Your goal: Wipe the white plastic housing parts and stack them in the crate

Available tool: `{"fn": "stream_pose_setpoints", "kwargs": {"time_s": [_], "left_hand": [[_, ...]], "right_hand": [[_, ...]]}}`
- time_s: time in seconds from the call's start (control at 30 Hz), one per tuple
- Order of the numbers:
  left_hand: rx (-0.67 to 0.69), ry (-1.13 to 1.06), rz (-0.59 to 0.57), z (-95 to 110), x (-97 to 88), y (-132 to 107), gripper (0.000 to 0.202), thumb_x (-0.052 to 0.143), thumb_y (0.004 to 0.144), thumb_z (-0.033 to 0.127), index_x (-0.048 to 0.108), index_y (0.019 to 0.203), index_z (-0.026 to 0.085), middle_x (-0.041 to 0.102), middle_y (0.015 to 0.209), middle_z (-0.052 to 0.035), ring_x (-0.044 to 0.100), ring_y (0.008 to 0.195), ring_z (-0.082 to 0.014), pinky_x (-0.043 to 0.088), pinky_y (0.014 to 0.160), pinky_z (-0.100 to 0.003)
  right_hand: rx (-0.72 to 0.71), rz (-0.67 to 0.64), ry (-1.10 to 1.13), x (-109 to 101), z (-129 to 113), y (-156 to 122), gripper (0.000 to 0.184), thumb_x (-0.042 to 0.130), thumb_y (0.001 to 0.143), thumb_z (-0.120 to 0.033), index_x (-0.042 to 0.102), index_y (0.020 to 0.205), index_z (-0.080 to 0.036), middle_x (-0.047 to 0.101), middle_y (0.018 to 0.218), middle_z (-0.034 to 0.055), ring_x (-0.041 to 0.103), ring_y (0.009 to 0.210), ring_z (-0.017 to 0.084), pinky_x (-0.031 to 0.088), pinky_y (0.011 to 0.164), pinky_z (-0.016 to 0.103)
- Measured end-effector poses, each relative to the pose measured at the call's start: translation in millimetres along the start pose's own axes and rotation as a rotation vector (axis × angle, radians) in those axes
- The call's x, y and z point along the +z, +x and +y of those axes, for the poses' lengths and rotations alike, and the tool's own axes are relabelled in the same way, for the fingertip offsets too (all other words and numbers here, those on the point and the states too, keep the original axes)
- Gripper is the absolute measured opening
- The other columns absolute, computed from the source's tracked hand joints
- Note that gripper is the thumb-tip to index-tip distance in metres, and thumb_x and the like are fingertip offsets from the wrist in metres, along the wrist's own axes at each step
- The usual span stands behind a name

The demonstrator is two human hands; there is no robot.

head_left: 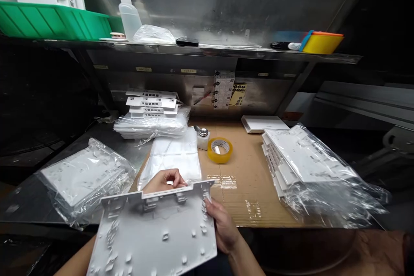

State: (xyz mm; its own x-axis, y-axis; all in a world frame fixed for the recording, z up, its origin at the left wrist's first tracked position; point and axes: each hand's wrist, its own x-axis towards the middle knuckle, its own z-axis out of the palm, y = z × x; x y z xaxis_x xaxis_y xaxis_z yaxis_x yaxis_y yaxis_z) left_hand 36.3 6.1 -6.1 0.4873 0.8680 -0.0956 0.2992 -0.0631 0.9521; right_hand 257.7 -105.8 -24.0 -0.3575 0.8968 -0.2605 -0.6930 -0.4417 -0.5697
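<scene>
A white plastic panel (pixel 155 237) with small clips and ribs on its near face is tilted up in front of me. My right hand (pixel 223 226) grips its right edge, thumb on the near face. Behind the panel's top edge shows my left hand (pixel 164 181), its fingers curled in a pinch. The panel hides its fingertips, so I cannot see what they hold, if anything. Just beyond that hand lies a stack of clear plastic bags (pixel 176 155).
Bagged white panels lie at the left (pixel 84 172) and the right (pixel 310 159). More panels (pixel 152 105) are piled on bags at the back. A yellow tape roll (pixel 220 157) and a small bottle (pixel 203 139) stand on the cardboard (pixel 249 172). A shelf (pixel 226 51) spans the bench above.
</scene>
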Motion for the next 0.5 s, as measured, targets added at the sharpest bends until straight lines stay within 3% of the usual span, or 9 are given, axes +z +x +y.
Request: {"fn": "stream_pose_setpoints", "kwargs": {"time_s": [0.13,0.3,0.37,0.5], "left_hand": [[0.060,0.010,0.039,-12,6.4,4,0.063,0.076,0.056,0.081,0.053,0.057,0.022,0.065,0.081,-0.0087,0.065,0.080,-0.0261,0.056,0.083,-0.045],[0.065,0.011,0.181,-9,-18.0,2,0.044,0.076,0.075,0.061,0.067,0.070,0.018,0.065,0.103,-0.0111,0.062,0.106,-0.0295,0.048,0.103,-0.053],[0.053,-0.004,0.131,-5,-17.3,1,0.036,0.076,0.082,0.051,0.070,0.082,0.016,0.068,0.105,-0.0088,0.064,0.106,-0.0285,0.050,0.100,-0.052],[0.040,-0.035,-0.031,-4,8.3,9,0.029,0.069,0.092,0.042,0.068,0.087,0.014,0.069,0.087,-0.0007,0.067,0.081,-0.0199,0.058,0.077,-0.038]], "right_hand": [[0.010,0.014,0.022,2,5,13,0.046,0.083,0.080,-0.047,0.076,0.110,-0.013,0.079,0.102,0.0139,0.076,0.097,0.031,0.058,0.093,0.046],[0.010,0.186,0.042,-28,-14,-11,0.042,0.084,0.080,-0.042,0.075,0.109,-0.013,0.080,0.101,0.0140,0.076,0.100,0.031,0.055,0.097,0.048],[0.014,0.194,0.052,-36,-22,-21,0.043,0.081,0.083,-0.042,0.074,0.114,-0.013,0.079,0.106,0.0147,0.075,0.103,0.031,0.053,0.100,0.050],[0.032,0.136,0.035,-29,-20,-19,0.043,0.081,0.083,-0.042,0.074,0.113,-0.012,0.079,0.107,0.0158,0.075,0.103,0.031,0.053,0.100,0.051]]}}
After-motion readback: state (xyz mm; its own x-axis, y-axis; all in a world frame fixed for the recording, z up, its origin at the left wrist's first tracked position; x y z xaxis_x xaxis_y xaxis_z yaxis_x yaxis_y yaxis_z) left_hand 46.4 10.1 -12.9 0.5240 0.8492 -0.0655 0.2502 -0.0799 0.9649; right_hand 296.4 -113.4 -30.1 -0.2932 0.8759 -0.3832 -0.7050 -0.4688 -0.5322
